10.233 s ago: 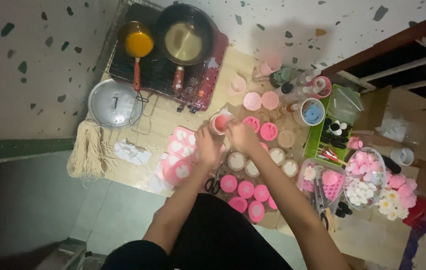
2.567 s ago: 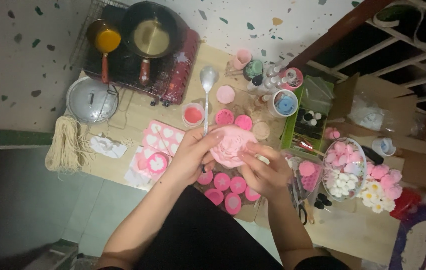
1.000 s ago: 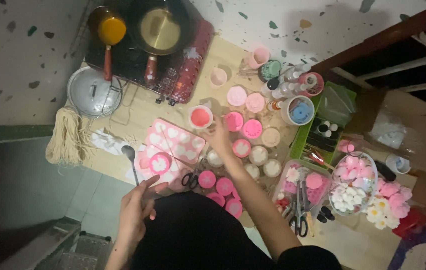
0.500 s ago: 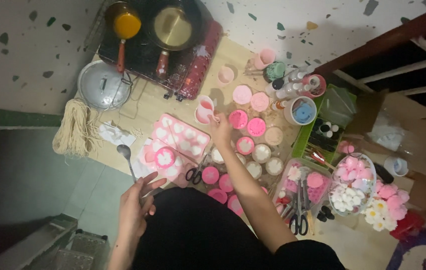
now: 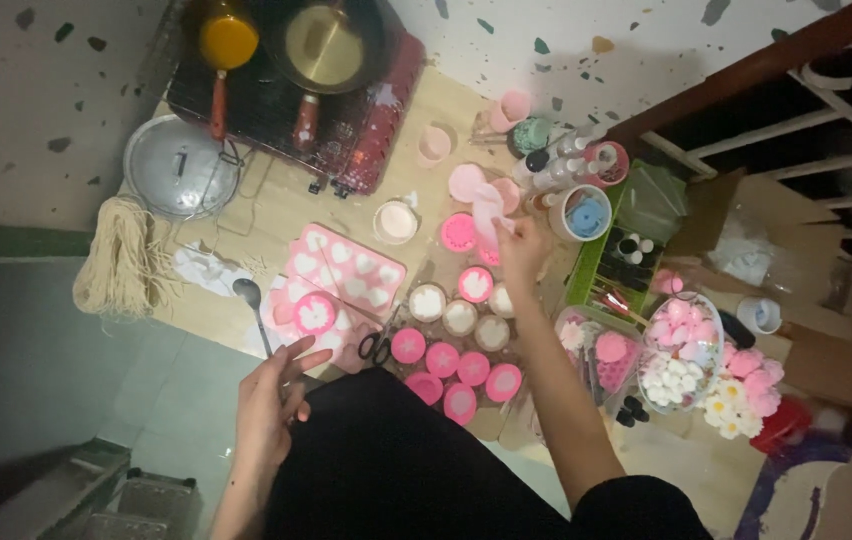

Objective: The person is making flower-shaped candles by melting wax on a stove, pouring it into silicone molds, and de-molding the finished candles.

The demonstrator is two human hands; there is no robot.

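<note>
Pink cup [image 5: 489, 208], tilted, hangs pinched in the right hand's [image 5: 523, 252] closed fingers above the round pink moulds [image 5: 459, 233] on the wooden board [image 5: 286, 215]. Left hand [image 5: 268, 400] grips a spoon [image 5: 250, 300] low by the lap. Tilted that far, the cup could spill past a mould if the wrist wavers

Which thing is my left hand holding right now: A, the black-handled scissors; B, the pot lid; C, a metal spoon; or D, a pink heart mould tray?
C: the left hand grips the handle of a metal spoon, its bowl pointing up and away from the body, while the scissors, lid and heart mould tray lie untouched on the board.
</note>
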